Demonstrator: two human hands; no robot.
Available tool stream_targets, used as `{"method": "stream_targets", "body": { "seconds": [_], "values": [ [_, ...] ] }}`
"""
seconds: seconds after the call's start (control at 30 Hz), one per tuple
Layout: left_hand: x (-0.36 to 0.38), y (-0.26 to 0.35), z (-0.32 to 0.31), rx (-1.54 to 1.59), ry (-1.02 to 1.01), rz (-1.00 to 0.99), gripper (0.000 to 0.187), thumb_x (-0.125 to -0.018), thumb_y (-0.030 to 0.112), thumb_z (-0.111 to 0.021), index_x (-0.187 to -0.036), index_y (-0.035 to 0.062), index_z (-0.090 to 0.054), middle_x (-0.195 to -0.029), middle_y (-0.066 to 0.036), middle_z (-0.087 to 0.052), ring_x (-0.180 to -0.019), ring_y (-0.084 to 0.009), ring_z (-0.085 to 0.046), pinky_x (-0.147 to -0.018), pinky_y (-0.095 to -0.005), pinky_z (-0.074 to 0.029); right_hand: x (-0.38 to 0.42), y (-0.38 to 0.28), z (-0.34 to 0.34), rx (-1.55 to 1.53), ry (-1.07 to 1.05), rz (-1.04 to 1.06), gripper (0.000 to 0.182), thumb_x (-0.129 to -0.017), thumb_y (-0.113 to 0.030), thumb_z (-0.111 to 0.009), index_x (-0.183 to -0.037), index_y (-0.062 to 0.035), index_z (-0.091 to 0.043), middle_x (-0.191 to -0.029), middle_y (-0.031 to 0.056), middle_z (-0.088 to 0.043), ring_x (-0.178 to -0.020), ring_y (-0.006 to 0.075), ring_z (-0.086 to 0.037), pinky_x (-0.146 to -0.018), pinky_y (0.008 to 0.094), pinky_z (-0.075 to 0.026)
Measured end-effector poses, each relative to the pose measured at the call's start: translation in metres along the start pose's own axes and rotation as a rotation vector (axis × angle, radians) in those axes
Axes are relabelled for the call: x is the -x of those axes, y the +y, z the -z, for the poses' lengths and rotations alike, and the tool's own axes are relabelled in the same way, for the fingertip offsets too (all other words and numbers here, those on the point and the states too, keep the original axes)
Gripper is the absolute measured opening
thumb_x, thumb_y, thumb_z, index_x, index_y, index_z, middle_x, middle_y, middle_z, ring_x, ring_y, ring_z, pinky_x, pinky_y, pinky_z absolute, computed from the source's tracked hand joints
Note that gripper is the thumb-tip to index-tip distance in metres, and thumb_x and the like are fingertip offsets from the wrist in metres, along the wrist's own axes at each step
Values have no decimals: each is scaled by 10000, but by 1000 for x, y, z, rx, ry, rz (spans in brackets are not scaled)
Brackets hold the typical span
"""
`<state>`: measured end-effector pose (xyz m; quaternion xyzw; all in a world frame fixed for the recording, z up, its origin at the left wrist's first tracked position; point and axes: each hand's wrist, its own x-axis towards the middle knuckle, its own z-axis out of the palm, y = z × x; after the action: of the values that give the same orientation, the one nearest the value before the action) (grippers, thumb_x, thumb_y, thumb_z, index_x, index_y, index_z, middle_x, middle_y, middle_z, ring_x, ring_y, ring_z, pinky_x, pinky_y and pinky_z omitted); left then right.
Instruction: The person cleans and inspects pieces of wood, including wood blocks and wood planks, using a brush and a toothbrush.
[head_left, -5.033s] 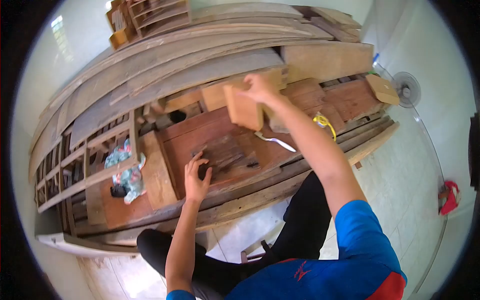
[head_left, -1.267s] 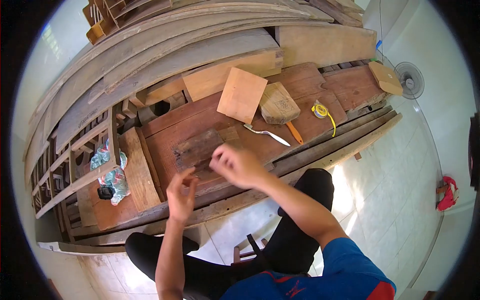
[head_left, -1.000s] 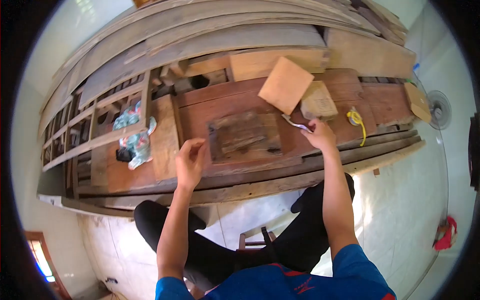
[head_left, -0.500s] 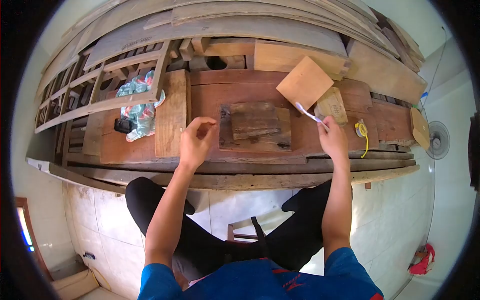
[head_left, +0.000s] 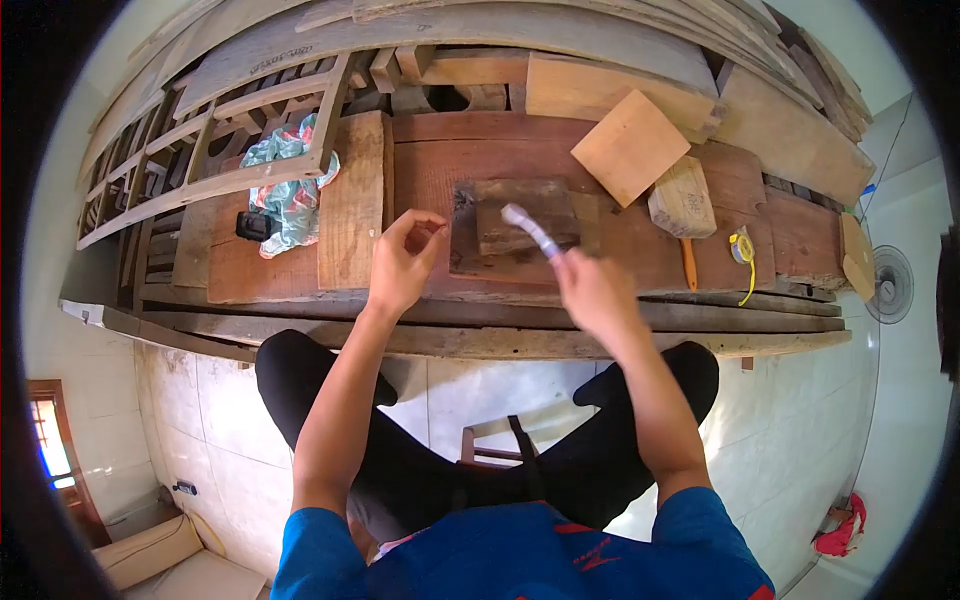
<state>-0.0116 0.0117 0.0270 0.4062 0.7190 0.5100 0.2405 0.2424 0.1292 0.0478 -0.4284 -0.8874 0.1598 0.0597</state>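
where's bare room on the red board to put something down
Bare patches: between the light plank and the dark wood block, by the left hand; and right of the tape measure. Crowded around the square board and carved block.

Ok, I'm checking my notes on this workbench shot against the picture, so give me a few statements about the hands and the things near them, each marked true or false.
1. The right hand holds a pale toothbrush over the dark wooden block. True.
2. The left hand grips the light square board. False: it holds nothing, thumb and fingers pinched beside the dark block; the board lies further right.
3. A yellow tape measure lies on the planks to the right. True.
4. The patterned cloth covers the dark block. False: it lies far left, by the wooden frame.
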Motion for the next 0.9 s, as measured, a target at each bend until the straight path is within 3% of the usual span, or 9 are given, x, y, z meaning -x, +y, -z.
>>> {"method": "stream_targets", "body": {
  "seconds": [0.1,0.2,0.33,0.47,0.5,0.6,0.67,0.8,0.9],
  "values": [
    [-1,-7,0,52,18,1,144,-934,117,-747,-1032,20,-708,-843,-52,-715,-709,-97,-619,-684,-277,-510,-7,1,13,-9,-8,-122,390,-1068,-393,-508,-892,-71,-640,-698,228,-670,-683,479,-666,-641,585,-525],
    [-6,-4,1,40,33,-5,149,-936,128,-747,-1031,21,-706,-842,-52,-715,-711,-98,-621,-689,-277,-511,9,-15,-8,-53,-89,53,371,-1069,-384,-512,-924,-71,-649,-750,243,-680,-734,493,-666,-662,591,-520],
    [1,-4,3,11,26,-7,139,-939,123,-737,-1032,25,-706,-839,-53,-719,-713,-97,-629,-684,-279,-513,-13,6,6,-39,22,-107,390,-1082,-377,-493,-918,-60,-650,-757,249,-683,-735,486,-666,-650,588,-511],
    [-4,-10,-1,11,-8,25,131,-939,114,-730,-1036,29,-708,-835,-54,-727,-702,-99,-639,-661,-283,-515,8,-17,-12,-106,-146,12,391,-1078,-394,-502,-933,-61,-647,-767,255,-681,-731,489,-668,-664,602,-495],
    [-5,-11,-1,12,4,0,130,-939,113,-729,-1037,29,-708,-832,-55,-728,-694,-100,-638,-656,-283,-514,1,-13,-1,-90,-162,-59,410,-1088,-406,-449,-964,-69,-646,-808,245,-708,-743,494,-682,-681,611,-532],
    [-1,-10,-2,9,20,-34,130,-939,110,-730,-1038,29,-708,-824,-60,-728,-676,-104,-636,-642,-285,-513,-9,1,10,-18,-39,-87,400,-1083,-387,-467,-948,-56,-646,-836,260,-706,-781,495,-678,-708,611,-530],
    [0,-6,-2,-9,3,-30,134,-938,108,-734,-1040,26,-707,-821,-65,-726,-674,-106,-637,-637,-286,-513,5,-10,5,-154,-229,9,405,-1083,-366,-479,-910,-38,-642,-849,266,-702,-819,500,-672,-713,601,-521],
    [3,-9,-10,-51,14,-127,137,-934,98,-746,-1039,22,-703,-826,-76,-727,-687,-106,-644,-637,-283,-513,-2,34,15,-590,-346,192,354,-1088,-333,-522,-887,-72,-652,-618,36,-571,-561,168,-544,-560,327,-415],
    [1,-7,-16,-37,-4,-107,132,-934,91,-749,-1034,21,-699,-834,-77,-731,-697,-106,-648,-637,-282,-513,-15,60,38,-690,-189,-88,372,-1081,-339,-533,-882,-53,-663,-647,30,-597,-600,114,-537,-566,332,-419]
  ]
}}
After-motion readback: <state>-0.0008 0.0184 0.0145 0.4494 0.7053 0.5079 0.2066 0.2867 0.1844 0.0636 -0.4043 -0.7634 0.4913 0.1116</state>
